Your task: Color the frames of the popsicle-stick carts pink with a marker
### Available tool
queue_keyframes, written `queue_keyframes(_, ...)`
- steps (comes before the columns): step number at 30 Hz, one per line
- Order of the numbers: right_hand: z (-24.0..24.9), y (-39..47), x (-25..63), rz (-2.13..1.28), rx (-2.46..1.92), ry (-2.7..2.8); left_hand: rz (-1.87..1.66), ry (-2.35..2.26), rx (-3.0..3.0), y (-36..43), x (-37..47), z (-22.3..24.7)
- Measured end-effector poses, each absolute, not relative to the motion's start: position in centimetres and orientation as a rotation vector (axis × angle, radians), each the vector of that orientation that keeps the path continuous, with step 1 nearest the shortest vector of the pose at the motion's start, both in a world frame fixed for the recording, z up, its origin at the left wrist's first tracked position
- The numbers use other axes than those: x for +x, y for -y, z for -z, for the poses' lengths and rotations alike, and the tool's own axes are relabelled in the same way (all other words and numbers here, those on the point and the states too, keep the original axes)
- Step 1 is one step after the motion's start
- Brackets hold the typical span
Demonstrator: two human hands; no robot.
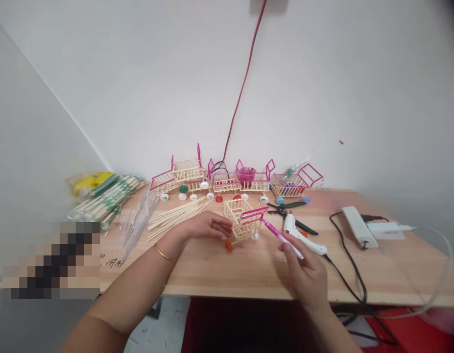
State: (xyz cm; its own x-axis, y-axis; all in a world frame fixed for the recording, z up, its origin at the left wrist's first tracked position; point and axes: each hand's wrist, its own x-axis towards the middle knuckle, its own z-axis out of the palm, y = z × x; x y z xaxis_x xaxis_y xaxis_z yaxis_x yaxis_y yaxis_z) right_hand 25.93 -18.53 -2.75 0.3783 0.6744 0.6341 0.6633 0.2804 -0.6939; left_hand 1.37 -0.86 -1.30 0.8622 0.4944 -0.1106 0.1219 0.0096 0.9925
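A small stick-built cart (238, 218) stands on the table in front of me, with a pink-painted handle frame on its right. An orange cap wheel and a white cap wheel show at its lower edge. My left hand (208, 226) reaches in from the left, its bent fingers gripping the cart's near left side; the thumb is hidden. Between the fingers of my right hand (303, 260) is a slim paintbrush (280, 235), with pink on its front part and a white rear end. The brush tip meets the pink handle bars.
Several similar carts (227, 184) line the wall, one holding a cup of pink paint (248, 175). A glue gun (303, 238), pliers (281, 211) and a power strip (360, 227) lie right. Loose sticks (175, 218), clear glue sticks (136, 220) and bundled skewers (116, 198) lie left.
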Motion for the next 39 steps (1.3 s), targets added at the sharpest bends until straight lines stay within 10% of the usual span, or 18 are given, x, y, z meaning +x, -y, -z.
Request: queue_keyframes(39, 0.8, 18.8, 24.0, 0.042, -1.345, 1.390, -0.296, -0.538, 1.598, 1.1, 1.4, 0.9)
